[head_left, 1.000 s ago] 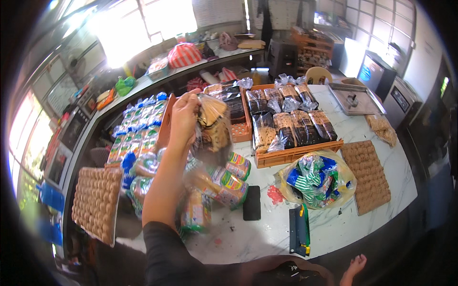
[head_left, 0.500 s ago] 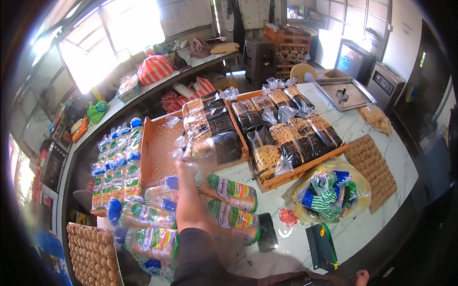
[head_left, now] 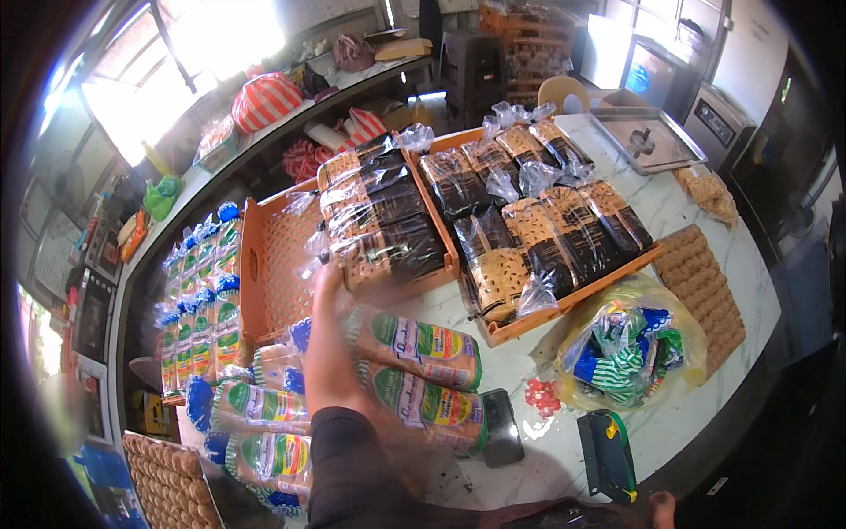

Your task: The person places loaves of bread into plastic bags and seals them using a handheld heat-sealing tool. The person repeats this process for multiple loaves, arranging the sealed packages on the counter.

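Note:
My left hand (head_left: 327,279) reaches into the left orange crate (head_left: 264,273) and is closed at the twisted neck of a bagged loaf of bread (head_left: 392,251) in a black and tan wrapper. Its fingers are partly blurred. That loaf lies along the crate's near side, against other black and tan loaves (head_left: 374,198). Below my forearm lie loaves in clear bags with green labels (head_left: 427,348), and more with blue-tied ends (head_left: 264,406) sit to its left. My right hand (head_left: 661,509) is low at the right edge of the table, away from the loaves; its fingers hardly show.
A second orange crate (head_left: 577,310) holds several black and tan loaves. Nearby are a yellowish bag of wrappers (head_left: 573,322), a phone (head_left: 502,429), a dark green tape dispenser-like tool (head_left: 604,458), egg trays (head_left: 705,291) and a metal tray (head_left: 648,163). Blue-tied loaves (head_left: 203,339) stand at left.
My left hand has moved farther into the left crate. The loaf at its fingers has moved up against the neighbouring loaves. The whole view has shifted slightly.

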A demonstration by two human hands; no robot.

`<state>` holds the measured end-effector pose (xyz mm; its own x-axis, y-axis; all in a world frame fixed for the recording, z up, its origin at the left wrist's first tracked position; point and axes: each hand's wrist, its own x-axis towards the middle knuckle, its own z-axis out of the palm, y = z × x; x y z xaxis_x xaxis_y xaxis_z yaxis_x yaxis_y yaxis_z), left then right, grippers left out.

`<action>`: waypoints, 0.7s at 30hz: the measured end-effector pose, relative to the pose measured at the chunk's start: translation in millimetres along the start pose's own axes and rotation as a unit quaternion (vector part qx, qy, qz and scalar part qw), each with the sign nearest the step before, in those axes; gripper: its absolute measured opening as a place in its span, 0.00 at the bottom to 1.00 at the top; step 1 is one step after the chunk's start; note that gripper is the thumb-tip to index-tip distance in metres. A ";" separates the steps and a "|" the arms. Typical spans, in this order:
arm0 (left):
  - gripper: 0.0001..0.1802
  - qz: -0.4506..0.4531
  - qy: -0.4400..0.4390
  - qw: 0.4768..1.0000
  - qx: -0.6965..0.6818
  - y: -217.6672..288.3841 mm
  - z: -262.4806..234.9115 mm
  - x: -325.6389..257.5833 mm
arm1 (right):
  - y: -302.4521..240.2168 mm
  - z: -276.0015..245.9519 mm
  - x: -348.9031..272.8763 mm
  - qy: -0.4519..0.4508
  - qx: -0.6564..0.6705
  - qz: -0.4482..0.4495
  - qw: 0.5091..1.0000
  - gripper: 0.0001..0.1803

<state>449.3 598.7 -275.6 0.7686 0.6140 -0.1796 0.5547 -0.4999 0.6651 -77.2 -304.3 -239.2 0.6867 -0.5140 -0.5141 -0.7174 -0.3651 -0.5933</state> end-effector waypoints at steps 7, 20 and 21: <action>0.25 -0.069 -0.017 0.983 0.170 31.5 -21.6 -50.5 | 23.1 23.9 46.5 -0.080 -0.098 -0.017 0.992 0.11; 0.20 0.128 0.126 0.948 0.264 115.9 -106.8 -172.8 | 38.2 2.1 42.6 -0.089 -0.182 -0.049 0.978 0.09; 0.19 0.160 0.140 0.939 0.271 125.2 -112.3 -191.9 | 43.1 0.6 45.3 -0.106 -0.141 -0.075 0.981 0.09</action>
<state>335.4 486.9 -76.5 0.8515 0.4784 0.2146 0.4492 -0.8767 0.1722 -77.0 -342.8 -288.4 0.7748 -0.2754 -0.5691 -0.5892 -0.6408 -0.4921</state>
